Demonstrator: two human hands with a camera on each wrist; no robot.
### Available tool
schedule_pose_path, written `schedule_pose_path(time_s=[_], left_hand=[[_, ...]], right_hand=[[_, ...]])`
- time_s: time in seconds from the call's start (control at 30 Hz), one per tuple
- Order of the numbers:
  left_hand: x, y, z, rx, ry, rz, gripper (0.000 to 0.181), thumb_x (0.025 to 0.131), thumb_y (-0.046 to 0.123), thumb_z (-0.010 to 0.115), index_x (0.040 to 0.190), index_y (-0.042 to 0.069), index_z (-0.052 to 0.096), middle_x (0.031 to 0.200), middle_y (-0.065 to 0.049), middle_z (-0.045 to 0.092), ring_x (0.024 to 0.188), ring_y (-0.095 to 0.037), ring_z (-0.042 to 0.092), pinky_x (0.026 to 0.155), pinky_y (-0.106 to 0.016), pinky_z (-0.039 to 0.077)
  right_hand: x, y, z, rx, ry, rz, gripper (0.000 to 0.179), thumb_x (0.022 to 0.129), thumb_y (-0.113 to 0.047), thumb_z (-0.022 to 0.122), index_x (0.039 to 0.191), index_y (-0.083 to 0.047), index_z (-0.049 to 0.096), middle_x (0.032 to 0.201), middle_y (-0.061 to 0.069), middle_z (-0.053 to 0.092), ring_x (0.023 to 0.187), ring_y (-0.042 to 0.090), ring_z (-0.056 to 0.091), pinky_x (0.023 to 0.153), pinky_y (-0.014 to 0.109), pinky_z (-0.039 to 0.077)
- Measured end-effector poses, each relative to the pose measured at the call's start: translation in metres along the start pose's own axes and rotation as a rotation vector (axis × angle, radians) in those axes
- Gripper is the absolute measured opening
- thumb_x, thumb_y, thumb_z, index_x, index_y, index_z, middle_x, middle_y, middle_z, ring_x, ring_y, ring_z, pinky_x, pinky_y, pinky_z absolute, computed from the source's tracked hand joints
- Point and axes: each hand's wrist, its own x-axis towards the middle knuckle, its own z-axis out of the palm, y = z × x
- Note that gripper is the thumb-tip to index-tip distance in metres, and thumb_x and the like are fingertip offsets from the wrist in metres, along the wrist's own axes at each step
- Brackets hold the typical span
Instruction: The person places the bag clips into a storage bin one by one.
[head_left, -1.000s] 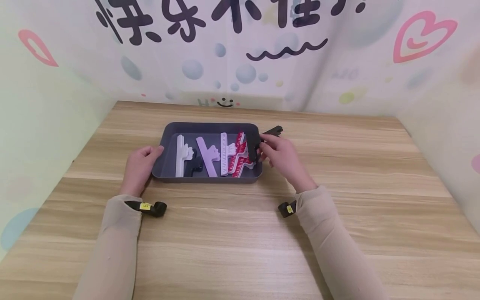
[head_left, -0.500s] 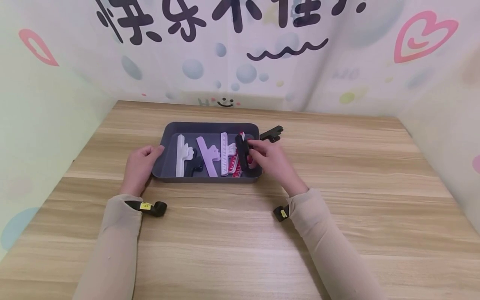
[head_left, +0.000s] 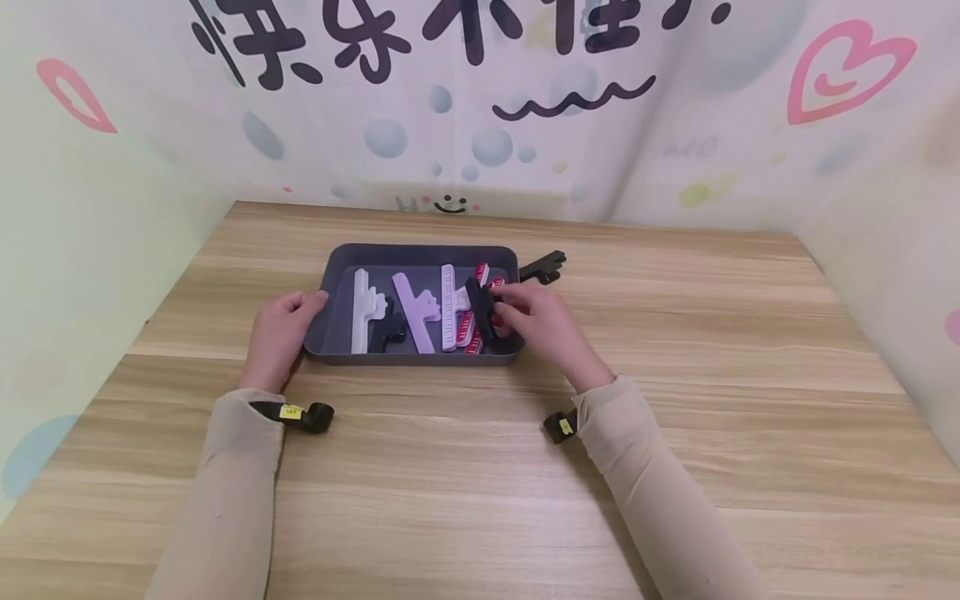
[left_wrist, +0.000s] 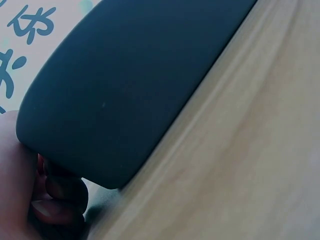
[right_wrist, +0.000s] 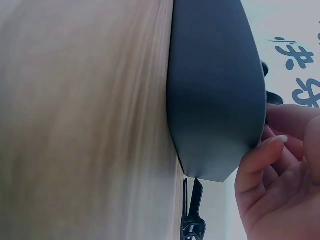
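Note:
A dark grey tray [head_left: 420,360] holds several long clips. My left hand [head_left: 277,337] grips its left end, thumb on the rim and fingers curled outside, as the left wrist view also shows. Over the right part of the tray, my right hand [head_left: 546,329] pinches a black clip [head_left: 481,308], tilted above red clips [head_left: 473,340]. Left of it lie a pale lilac ruler-marked clip [head_left: 448,308], a purple clip [head_left: 414,312], a black clip [head_left: 392,327] and a white clip [head_left: 360,312]. In the right wrist view the tray wall [right_wrist: 215,90] hides most of the held clip.
Another black clip [head_left: 546,267] lies on the wooden table [head_left: 450,467] just outside the tray's right end; the right wrist view shows this clip [right_wrist: 193,220] too. A printed white backdrop [head_left: 315,158] stands behind the table, with pale walls at both sides.
My right hand has carried the black clip leftward from the tray's right rim to over the red clips, now lower and more tilted. The left hand and tray have stayed still.

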Motion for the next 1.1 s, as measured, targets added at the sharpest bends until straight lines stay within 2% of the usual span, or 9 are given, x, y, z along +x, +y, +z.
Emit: schedule_pose_path(time_s=[0.2,0.47,0.73,1.1], left_hand=[[0.0005,0.0002,0.0001,0.006,0.001,0.005,0.055,0.082,0.053,0.054,0.072,-0.001,0.046,0.061,0.001,0.038,0.066,-0.019,0.040,0.056,-0.029,0.030],[0.0008,0.0003,0.0004,0.012,0.000,0.005,0.055,0.082,0.053,0.054,0.071,-0.001,0.045,0.060,0.001,0.037,0.065,-0.019,0.040,0.055,-0.029,0.030],[-0.0001,-0.0004,0.0001,0.015,0.004,0.004,0.054,0.081,0.053,0.054,0.070,0.001,0.044,0.061,0.001,0.037,0.065,-0.019,0.040,0.055,-0.029,0.031],[-0.0004,0.0006,-0.0007,0.029,0.005,0.007,0.054,0.082,0.053,0.053,0.071,0.001,0.046,0.062,-0.001,0.038,0.065,-0.019,0.040,0.055,-0.029,0.031]], right_hand=[[-0.0005,0.0002,0.0009,-0.075,0.003,-0.026,0.029,0.088,-0.017,0.056,0.117,-0.014,0.058,0.075,0.000,0.061,0.066,0.011,0.058,0.061,0.027,0.044],[-0.0002,0.0001,0.0021,-0.206,0.004,-0.113,0.019,0.085,-0.013,0.060,0.104,-0.014,0.065,0.077,-0.002,0.059,0.067,0.012,0.053,0.064,0.028,0.042],[-0.0004,-0.0009,0.0031,-0.291,-0.018,-0.133,0.017,0.084,-0.011,0.059,0.100,-0.015,0.065,0.091,-0.001,0.061,0.073,0.014,0.051,0.067,0.029,0.041],[-0.0011,-0.0012,0.0022,-0.283,-0.042,-0.121,0.017,0.085,-0.009,0.053,0.098,-0.014,0.063,0.093,0.000,0.060,0.077,0.015,0.051,0.070,0.030,0.041]])
